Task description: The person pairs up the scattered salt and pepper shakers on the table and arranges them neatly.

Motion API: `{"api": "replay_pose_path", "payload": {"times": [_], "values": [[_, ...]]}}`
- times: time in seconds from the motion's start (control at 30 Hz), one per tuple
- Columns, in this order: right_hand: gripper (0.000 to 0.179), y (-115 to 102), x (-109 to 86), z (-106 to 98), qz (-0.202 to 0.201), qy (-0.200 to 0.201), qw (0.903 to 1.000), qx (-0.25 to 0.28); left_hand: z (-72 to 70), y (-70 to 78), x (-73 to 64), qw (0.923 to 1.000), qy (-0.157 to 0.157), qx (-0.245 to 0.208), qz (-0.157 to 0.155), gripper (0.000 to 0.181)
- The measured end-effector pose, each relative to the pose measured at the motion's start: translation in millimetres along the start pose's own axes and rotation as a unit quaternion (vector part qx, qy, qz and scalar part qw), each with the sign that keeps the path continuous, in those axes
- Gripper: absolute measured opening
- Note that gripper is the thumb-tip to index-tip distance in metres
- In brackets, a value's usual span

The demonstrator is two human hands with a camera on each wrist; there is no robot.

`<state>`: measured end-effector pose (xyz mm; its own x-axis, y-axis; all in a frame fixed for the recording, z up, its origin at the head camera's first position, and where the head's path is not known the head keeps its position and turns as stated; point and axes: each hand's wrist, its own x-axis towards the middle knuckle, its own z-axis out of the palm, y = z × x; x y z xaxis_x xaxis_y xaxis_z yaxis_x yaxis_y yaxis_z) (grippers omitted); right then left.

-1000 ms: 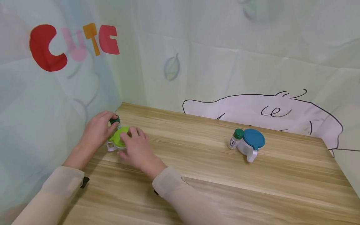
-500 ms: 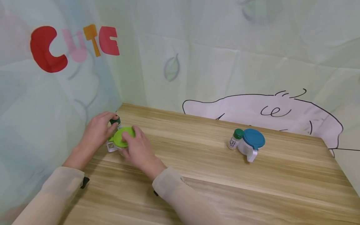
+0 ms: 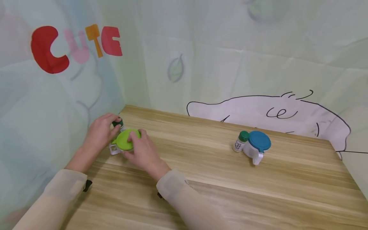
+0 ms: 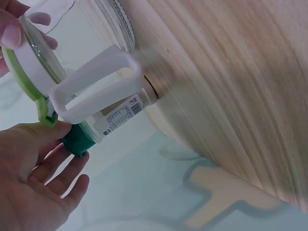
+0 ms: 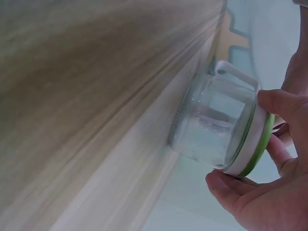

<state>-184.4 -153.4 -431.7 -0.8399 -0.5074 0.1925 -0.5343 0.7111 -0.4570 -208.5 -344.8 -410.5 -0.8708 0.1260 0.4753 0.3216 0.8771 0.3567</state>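
Observation:
At the table's far left corner my left hand (image 3: pixel 99 132) pinches the dark green cap (image 4: pixel 78 140) of a small spice bottle (image 4: pixel 122 115) between thumb and fingers. The bottle stands upright and carries a white barcode label. Right beside it is a clear glass jar (image 5: pixel 207 125) with a white handle (image 4: pixel 96 86) and a lime green lid (image 3: pixel 123 140). My right hand (image 3: pixel 143 151) grips this jar around its lid rim, thumb on one side and fingers on the other. In the right wrist view the jar's base is close against the wood.
Farther right on the wooden table (image 3: pixel 201 166) stand a second green-capped spice bottle (image 3: pixel 241 142) and a white-handled jar with a blue lid (image 3: pixel 259 140), side by side. Printed fabric walls (image 3: pixel 149 64) rise along the table's left and back edges.
My right hand has shifted its fingers from over the lid to its right rim, uncovering more of the green top. The lid sits slightly farther right. My left hand stays at the bottle cap.

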Motion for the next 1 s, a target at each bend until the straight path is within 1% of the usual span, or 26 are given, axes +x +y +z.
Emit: {"api": "replay_pose_path", "payload": {"times": [0.17,0.37,0.43,0.57,0.67,0.77,0.83,0.9,1.0], "values": [[0.045,-0.8,1.1,0.4,0.012,-0.009,0.9999,-0.006,0.0,-0.8,-1.4,1.0,-0.002,0.004,0.001,0.018],[0.083,-4.0,3.7,1.6,0.023,-0.012,0.9995,-0.018,-0.7,0.2,-1.1,1.0,-0.003,0.007,-0.003,0.018],[0.089,-4.6,5.0,2.1,0.022,-0.012,0.9994,-0.023,-0.9,1.2,-0.5,0.9999,-0.006,0.007,-0.005,0.018],[0.092,-3.7,7.9,4.4,0.023,-0.012,0.9993,-0.028,-1.1,1.7,-0.4,0.9999,-0.005,-0.001,-0.01,0.019],[0.092,-2.6,9.4,6.9,0.026,-0.012,0.9994,-0.018,-1.4,0.7,-1.2,0.9999,0.004,-0.005,-0.01,0.019],[0.091,-2.5,9.5,8.4,0.034,-0.011,0.9993,0.011,-2.0,0.5,-1.6,0.9999,0.008,-0.005,-0.007,0.019],[0.092,-2.3,9.7,8.8,0.043,-0.009,0.9985,0.033,-2.2,1.0,-1.2,1.0,0.002,-0.005,-0.007,0.019],[0.093,-1.5,10.1,8.8,0.049,-0.007,0.9973,0.054,-2.3,1.4,-0.8,0.9999,-0.004,-0.008,-0.011,0.019],[0.095,0.6,11.7,8.0,0.047,0.004,0.9959,0.078,-2.8,1.8,-0.3,0.9998,-0.007,-0.011,-0.018,0.019]]}}
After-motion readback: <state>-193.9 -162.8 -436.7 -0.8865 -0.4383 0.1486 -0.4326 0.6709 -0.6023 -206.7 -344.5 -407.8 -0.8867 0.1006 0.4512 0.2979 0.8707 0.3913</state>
